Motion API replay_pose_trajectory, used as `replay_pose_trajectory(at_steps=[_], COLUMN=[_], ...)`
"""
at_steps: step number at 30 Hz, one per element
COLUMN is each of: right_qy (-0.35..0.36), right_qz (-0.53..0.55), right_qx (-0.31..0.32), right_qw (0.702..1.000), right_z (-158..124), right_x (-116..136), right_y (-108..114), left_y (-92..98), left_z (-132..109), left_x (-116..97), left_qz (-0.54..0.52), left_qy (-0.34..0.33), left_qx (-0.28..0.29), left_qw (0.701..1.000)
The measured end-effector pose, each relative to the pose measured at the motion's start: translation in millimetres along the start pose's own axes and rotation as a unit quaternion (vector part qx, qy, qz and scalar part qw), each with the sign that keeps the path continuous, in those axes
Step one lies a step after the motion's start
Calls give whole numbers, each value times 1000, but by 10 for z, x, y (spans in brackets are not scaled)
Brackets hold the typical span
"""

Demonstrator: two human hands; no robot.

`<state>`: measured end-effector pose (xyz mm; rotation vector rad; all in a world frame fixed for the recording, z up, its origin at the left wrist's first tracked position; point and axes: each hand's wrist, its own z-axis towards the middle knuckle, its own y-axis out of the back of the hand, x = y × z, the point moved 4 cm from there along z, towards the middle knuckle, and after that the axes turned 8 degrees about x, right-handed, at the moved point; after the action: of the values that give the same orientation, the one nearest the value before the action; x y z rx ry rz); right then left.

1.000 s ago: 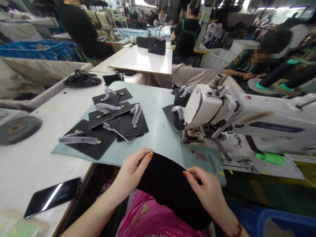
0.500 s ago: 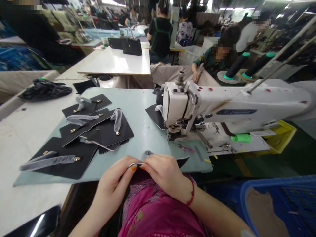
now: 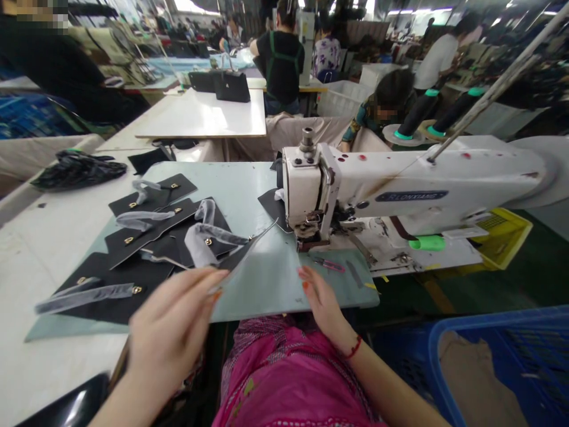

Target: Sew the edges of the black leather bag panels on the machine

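My left hand (image 3: 171, 326), slightly blurred, pinches the near edge of a black leather panel (image 3: 243, 252) between thumb and fingers. The panel is tilted above the pale green mat (image 3: 262, 290). A strap wrapped in clear plastic (image 3: 198, 244), with gold fittings, hangs over the panel's far left side. My right hand (image 3: 323, 305) is over the mat's front part, its fingers stretched out and apart, with nothing in them. Just beyond it lie pink-handled thread snips (image 3: 329, 264). Other black panels with wrapped straps (image 3: 115, 290) lie overlapping on the left of the mat.
A white sewing machine (image 3: 400, 184) occupies the right, a green cylinder (image 3: 427, 243) on its bed. One black panel (image 3: 272, 204) lies partly behind its head. A blue basket (image 3: 438, 350) stands at lower right, a phone (image 3: 73, 403) at lower left. Co-workers sit and stand beyond.
Both hands were together on the panel at the mat's front edge. The right hand has let go and moved right; the left has carried the panel up and left toward the other panels.
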<state>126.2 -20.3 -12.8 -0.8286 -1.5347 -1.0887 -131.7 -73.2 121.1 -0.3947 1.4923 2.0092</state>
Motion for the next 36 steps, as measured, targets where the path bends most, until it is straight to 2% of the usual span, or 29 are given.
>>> replay_pose_trajectory(at_steps=[1,3,4,6,8,11,13,15,16,19,21,22,23,25,27,28,32,36], right_qy=[-30,-104,-141,-206,-235,-234,-219,-189,-172,-138,-144,-148,-152,-152,-143,-137,-121,-105], right_qz=[125,326,375,401,385,343,316,296,291,296,307,307,303,271,213,186,163,173], right_qx=[39,100,100,46,15,8,17,73,115,224,251,252,244,205,158,142,113,82], right_qw=[991,934,911,891,892,910,923,934,934,918,907,906,909,928,954,963,973,976], right_z=[-47,-134,-171,-233,-282,-321,-310,-262,-231,-137,-66,-23,25,137,258,316,516,665], right_x=[6,-43,-113,-337,-558,-708,-648,-480,-378,-115,-36,-22,-19,-28,-22,-9,60,58], right_y=[-139,-455,-585,-742,-794,-719,-634,-590,-586,-586,-567,-549,-523,-444,-343,-294,-145,-65], left_y=[-261,-837,-1096,-1478,-1641,-1577,-1513,-1540,-1584,-1729,-1785,-1797,-1804,-1808,-1803,-1804,-1791,-1814], left_z=[18,-10,-65,-256,-519,-921,-1129,-1229,-1230,-1046,-825,-703,-580,-329,-69,61,527,833], left_x=[-122,-251,-263,-194,3,472,758,900,897,642,412,334,292,301,370,402,481,566], left_qz=[36,57,45,-23,-121,-172,-199,-279,-340,-547,-649,-674,-682,-668,-646,-640,-635,-625], left_qy=[-45,-55,-41,-2,55,183,285,381,421,478,484,487,493,503,492,480,428,401], left_qx=[44,142,179,222,219,108,39,25,36,83,105,103,90,44,-3,-9,24,48], left_qw=[997,987,982,975,967,962,937,881,840,682,578,546,532,547,584,600,643,668])
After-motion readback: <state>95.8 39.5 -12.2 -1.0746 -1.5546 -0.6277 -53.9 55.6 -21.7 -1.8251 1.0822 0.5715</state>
